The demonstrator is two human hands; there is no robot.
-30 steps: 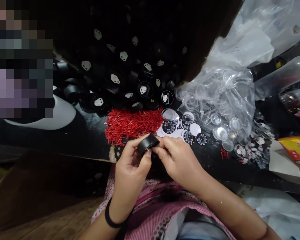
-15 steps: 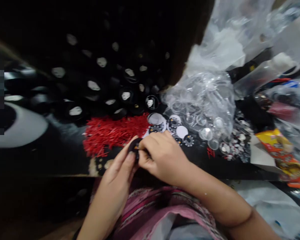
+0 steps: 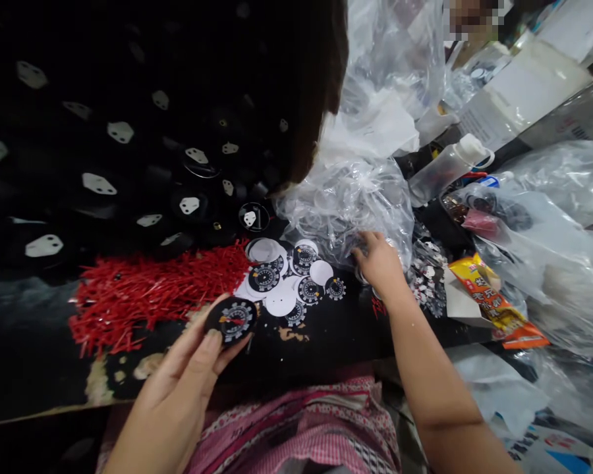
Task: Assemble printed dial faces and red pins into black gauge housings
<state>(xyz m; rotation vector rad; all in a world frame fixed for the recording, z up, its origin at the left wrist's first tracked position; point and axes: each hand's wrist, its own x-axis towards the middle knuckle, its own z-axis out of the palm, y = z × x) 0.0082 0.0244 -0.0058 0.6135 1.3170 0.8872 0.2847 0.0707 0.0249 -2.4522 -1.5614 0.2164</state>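
My left hand (image 3: 188, 362) is closed on a round black dial gauge (image 3: 232, 320). Its face is tilted up, with white markings and a red pointer. My right hand (image 3: 378, 260) reaches to the near edge of a clear plastic bag (image 3: 350, 204) of transparent round covers, fingers apart and curved; whether a fingertip touches a cover I cannot tell. Between the hands lie loose printed dial discs (image 3: 264, 278), some white side up (image 3: 281, 303). A heap of red pointers (image 3: 153, 289) stretches along the table behind my left hand.
Many black round housings with pale plates (image 3: 188, 205) stand at the back left. To the right are small scattered parts (image 3: 427, 273), a white box (image 3: 467, 303), an orange snack packet (image 3: 497, 299), a squeeze bottle (image 3: 449, 164) and plastic bags. The table's front edge (image 3: 44, 413) runs below.
My right hand has left the gauge and moved right to the bag of clear covers. The gauge, still in my left hand, now shows its face. The view has shifted right.
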